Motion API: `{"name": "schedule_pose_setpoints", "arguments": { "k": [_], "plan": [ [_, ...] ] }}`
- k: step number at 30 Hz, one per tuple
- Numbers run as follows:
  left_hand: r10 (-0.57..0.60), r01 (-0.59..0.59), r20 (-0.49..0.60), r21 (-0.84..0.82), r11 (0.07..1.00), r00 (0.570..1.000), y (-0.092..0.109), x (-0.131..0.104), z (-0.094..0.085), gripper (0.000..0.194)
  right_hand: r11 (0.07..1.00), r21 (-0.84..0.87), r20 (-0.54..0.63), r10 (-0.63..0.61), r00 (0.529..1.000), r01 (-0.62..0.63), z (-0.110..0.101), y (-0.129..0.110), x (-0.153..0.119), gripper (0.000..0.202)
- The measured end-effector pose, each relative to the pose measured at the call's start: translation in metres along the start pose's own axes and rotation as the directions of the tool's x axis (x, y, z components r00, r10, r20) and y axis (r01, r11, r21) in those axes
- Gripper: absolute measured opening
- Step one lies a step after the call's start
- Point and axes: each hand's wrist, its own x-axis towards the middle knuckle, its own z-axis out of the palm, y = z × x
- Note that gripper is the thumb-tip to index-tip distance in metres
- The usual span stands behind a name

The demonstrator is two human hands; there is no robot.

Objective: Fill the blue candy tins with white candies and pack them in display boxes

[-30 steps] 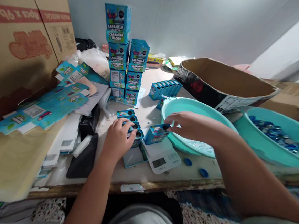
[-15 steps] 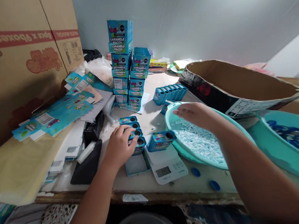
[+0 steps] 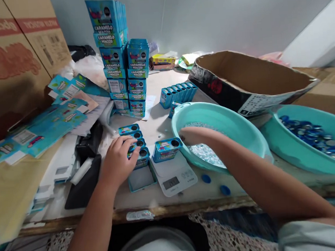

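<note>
My left hand (image 3: 120, 160) rests with curved fingers over a row of small blue boxes (image 3: 128, 129) with round holes, standing in an open tray (image 3: 142, 178). My right hand (image 3: 192, 136) reaches down inside the turquoise basin (image 3: 252, 140), at the pale candies (image 3: 206, 153); its fingers are mostly hidden. Between the hands, a single blue box (image 3: 166, 149) stands on the white kitchen scale (image 3: 179, 178), its round hole facing up.
Two blue lids (image 3: 225, 190) lie at the table's front edge. Another turquoise basin (image 3: 303, 157) holds blue lids at right. A black-sided carton (image 3: 229, 93), stacked blue boxes (image 3: 114, 60) and a box row (image 3: 178, 93) stand behind. Flattened cartons (image 3: 40, 127) lie left.
My right hand has lowered from above the basin's left rim into the candies. My left hand stays on the box row. The whole view has shifted.
</note>
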Motion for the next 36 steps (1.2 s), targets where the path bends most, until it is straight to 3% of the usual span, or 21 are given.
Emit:
{"name": "schedule_pose_setpoints", "arguments": {
  "k": [4,7,10,13,16,18,20,22,25,31,36],
  "plan": [
    [0.008,-0.009,0.023,0.025,1.0,1.0,0.003,0.0,-0.003,0.023,0.996,0.019,0.122,0.086,0.989,-0.089,-0.015,-0.006,-0.013,0.012],
    [0.013,-0.014,0.03,0.03,0.999,0.999,0.006,0.0,-0.005,0.021,0.993,-0.024,0.092,0.121,0.988,-0.119,-0.017,-0.014,-0.02,0.013],
    [0.002,-0.003,0.035,0.023,1.0,0.999,0.007,0.0,-0.005,0.02,0.993,-0.061,-0.059,0.097,0.994,-0.101,-0.018,-0.019,-0.026,0.013],
    [-0.011,0.01,0.049,0.016,1.0,0.999,0.007,0.0,-0.005,0.02,0.997,-0.04,-0.241,0.048,0.969,-0.059,-0.024,-0.015,-0.031,0.009],
    [-0.013,0.012,0.053,0.017,1.0,0.999,0.007,0.0,-0.004,0.019,0.983,0.178,-0.394,0.034,0.919,0.04,-0.029,-0.003,-0.034,0.007],
    [-0.01,0.008,0.051,0.022,1.0,0.999,0.006,0.0,-0.004,0.02,0.87,0.442,-0.471,0.017,0.882,0.219,-0.031,0.003,-0.038,0.013],
    [-0.006,0.005,0.054,0.028,1.0,0.999,0.006,0.0,-0.004,0.02,0.669,0.621,-0.526,-0.031,0.85,0.409,-0.031,0.004,-0.044,0.024],
    [-0.009,0.008,0.057,0.028,1.0,0.998,0.006,-0.001,-0.003,0.021,0.515,0.685,-0.557,-0.084,0.826,0.514,-0.031,-0.002,-0.052,0.03],
    [-0.009,0.009,0.053,0.017,1.0,0.999,0.005,-0.002,-0.002,0.021,0.423,0.718,-0.542,-0.159,0.825,0.553,-0.028,-0.014,-0.061,0.032],
    [0.006,-0.006,0.018,0.003,1.0,1.0,0.006,-0.002,0.0,0.022,0.469,0.689,-0.484,-0.27,0.832,0.553,-0.023,-0.018,-0.061,0.029],
    [-0.017,0.016,0.037,0.008,1.0,0.999,0.006,-0.002,0.0,0.022,0.587,0.63,-0.323,-0.398,0.859,0.509,-0.026,-0.012,-0.061,0.023]
  ]
}}
